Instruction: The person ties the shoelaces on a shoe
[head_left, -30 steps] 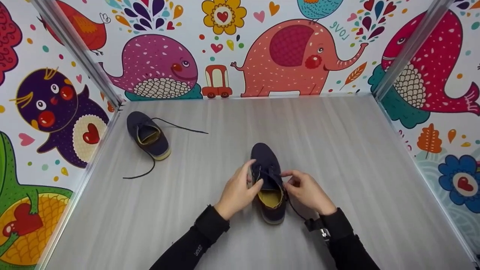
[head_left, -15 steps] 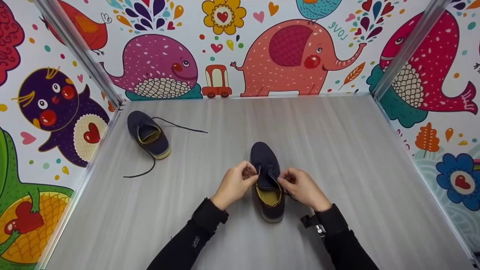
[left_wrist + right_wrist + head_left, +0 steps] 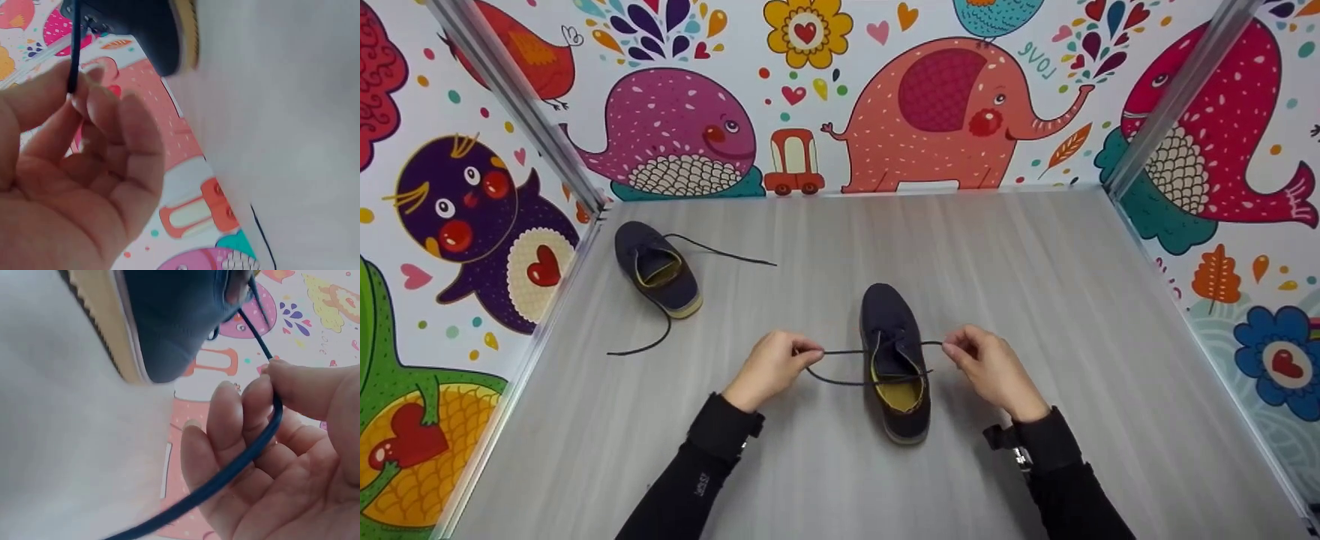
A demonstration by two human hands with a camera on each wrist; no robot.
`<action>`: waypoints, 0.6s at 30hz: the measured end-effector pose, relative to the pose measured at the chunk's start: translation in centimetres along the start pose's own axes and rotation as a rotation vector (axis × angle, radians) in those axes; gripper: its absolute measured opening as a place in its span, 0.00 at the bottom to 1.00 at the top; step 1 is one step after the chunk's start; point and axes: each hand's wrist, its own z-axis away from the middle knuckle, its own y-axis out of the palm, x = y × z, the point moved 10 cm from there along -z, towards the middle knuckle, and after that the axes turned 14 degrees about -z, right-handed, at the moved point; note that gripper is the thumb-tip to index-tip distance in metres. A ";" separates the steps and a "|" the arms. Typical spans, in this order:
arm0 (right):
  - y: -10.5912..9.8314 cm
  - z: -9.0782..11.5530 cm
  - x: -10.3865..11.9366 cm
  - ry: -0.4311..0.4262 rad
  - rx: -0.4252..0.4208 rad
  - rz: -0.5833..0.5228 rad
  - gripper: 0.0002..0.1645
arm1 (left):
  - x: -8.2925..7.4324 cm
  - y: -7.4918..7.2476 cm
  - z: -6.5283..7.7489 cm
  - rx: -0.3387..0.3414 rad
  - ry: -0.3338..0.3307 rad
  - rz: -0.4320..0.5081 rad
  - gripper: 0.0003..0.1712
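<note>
A navy lace-up shoe [image 3: 885,311] stands on a grey wood-grain surface [image 3: 810,472], toe towards twelve o'clock. At its nine o'clock the left hand [image 3: 771,367] pinches the left lace [image 3: 844,352], whose tail curves back across the shoe's opening; at three o'clock the right hand [image 3: 992,373] pinches the right lace [image 3: 931,343]. Towards ten o'clock stands a second navy shoe [image 3: 679,289], its laces [image 3: 750,261] trailing loose.

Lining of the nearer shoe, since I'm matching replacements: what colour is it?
The lining is yellow, seen best in the head view.
</note>
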 end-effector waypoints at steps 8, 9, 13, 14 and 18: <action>-3.3 0.7 -0.3 -0.058 -0.091 0.129 0.03 | 0.6 -0.4 0.7 0.060 0.055 -0.034 0.06; -3.7 0.9 -0.3 -0.063 -0.102 0.142 0.03 | 0.7 -0.6 0.7 0.061 0.055 -0.028 0.06; -4.9 1.3 -0.7 -0.059 -0.134 0.168 0.03 | 1.0 -1.3 0.8 0.068 0.053 -0.018 0.07; -5.2 1.4 -0.7 -0.056 -0.140 0.173 0.03 | 1.0 -1.5 0.9 0.069 0.053 -0.025 0.07; -6.4 1.8 -0.8 -0.049 -0.174 0.202 0.04 | 1.3 -2.3 1.1 0.059 0.066 -0.079 0.07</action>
